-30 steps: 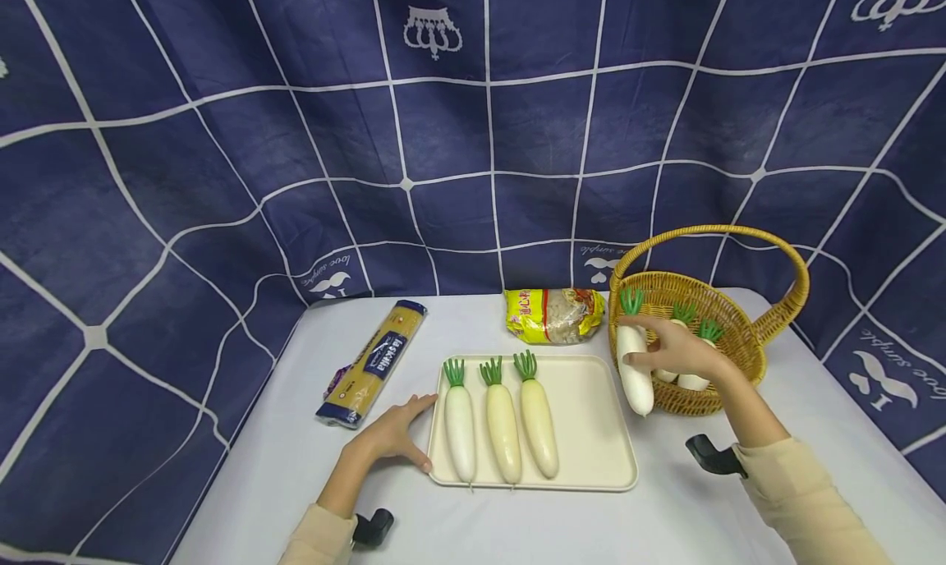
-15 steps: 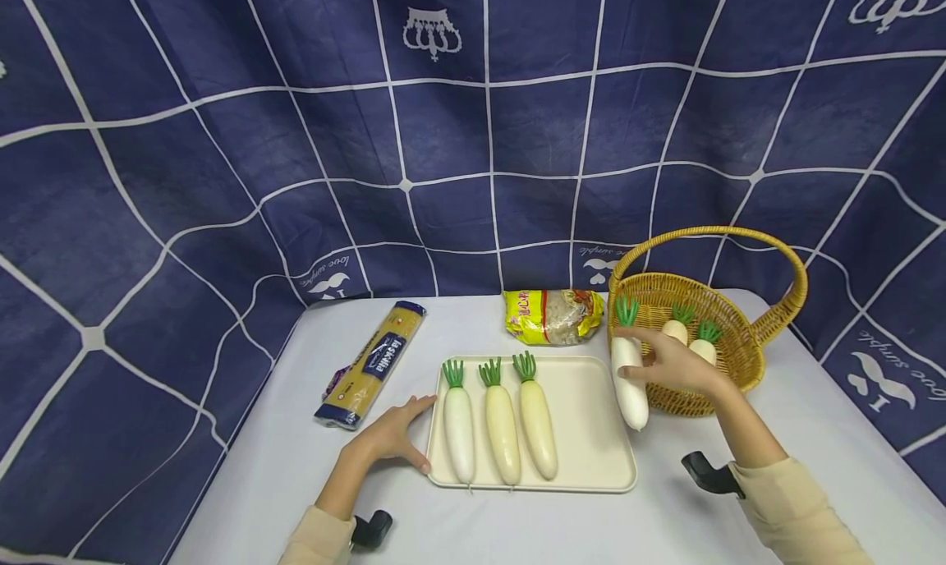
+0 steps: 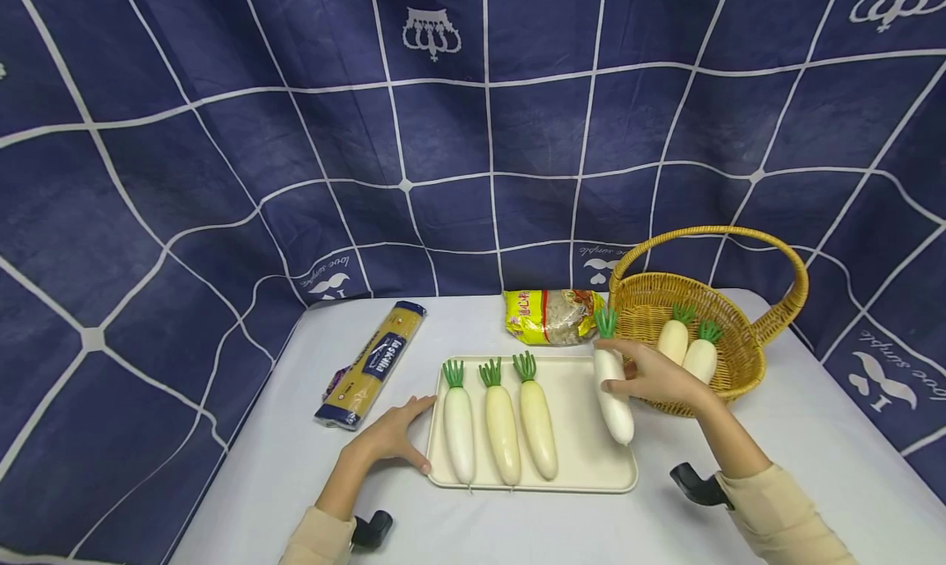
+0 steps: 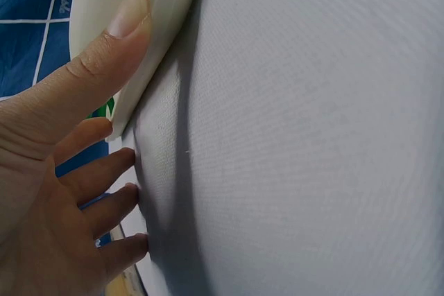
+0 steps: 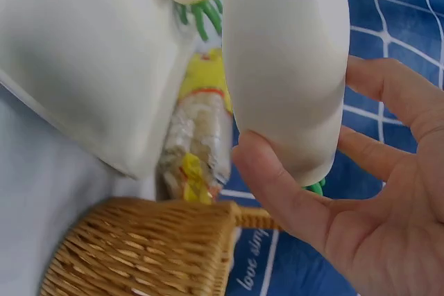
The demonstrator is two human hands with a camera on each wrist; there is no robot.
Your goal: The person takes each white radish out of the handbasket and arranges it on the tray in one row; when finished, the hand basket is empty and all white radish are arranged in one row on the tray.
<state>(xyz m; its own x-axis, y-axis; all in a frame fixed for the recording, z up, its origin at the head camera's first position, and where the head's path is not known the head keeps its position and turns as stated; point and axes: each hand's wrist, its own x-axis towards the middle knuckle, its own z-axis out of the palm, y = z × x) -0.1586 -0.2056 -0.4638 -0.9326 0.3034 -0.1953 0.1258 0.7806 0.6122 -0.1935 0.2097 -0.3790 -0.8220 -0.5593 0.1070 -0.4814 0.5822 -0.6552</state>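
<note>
My right hand (image 3: 650, 374) grips a white radish (image 3: 615, 409) with green tops, held over the right end of a cream tray (image 3: 584, 481). In the right wrist view, thumb and fingers clasp the radish (image 5: 288, 53) near its leafy end. Three more radishes lie side by side on the tray: a white one (image 3: 459, 434), then two yellowish ones, the middle (image 3: 502, 434) and the right (image 3: 539, 429). At the tray's left edge rests my left hand (image 3: 392, 434), fingers spread. Its thumb (image 4: 114, 43) lies on the tray rim in the left wrist view.
A wicker basket (image 3: 742, 335) with a tall handle stands at the right, holding two radishes (image 3: 672, 341). Behind the tray lies a yellow food bag (image 3: 554, 316). A spaghetti pack (image 3: 373, 364) lies at the left. Blue checked cloth (image 3: 443, 138) hangs behind the table.
My right hand has carried the radish left and slightly nearer, from the basket's front edge to over the tray's right side. The left hand has stayed at the tray's edge.
</note>
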